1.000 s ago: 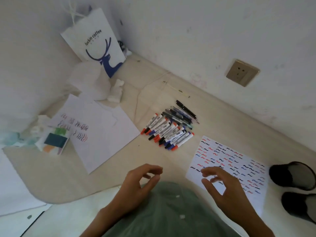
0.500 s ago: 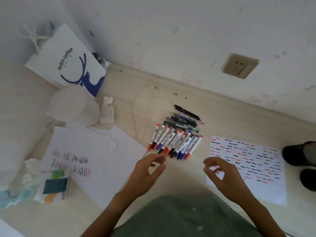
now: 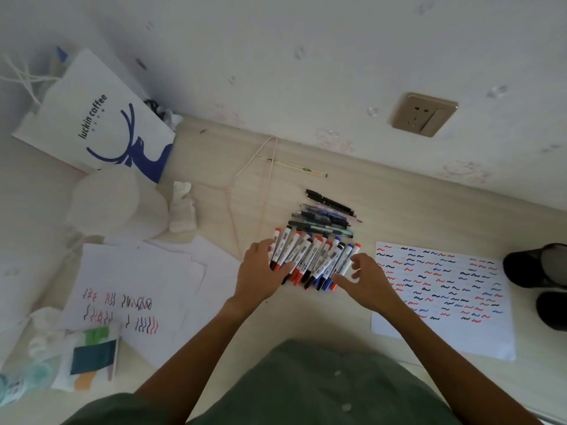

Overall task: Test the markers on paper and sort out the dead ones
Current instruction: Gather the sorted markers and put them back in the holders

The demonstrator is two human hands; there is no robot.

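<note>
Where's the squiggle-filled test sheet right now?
Head view: the test sheet lies flat on the desk, right of the marker pile, just past the right hand, with two black cups beyond it.

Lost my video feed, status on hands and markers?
Left hand open, touching marker pile. Right hand open at pile's right edge. No marker picked yet. Nothing in the way.
</note>
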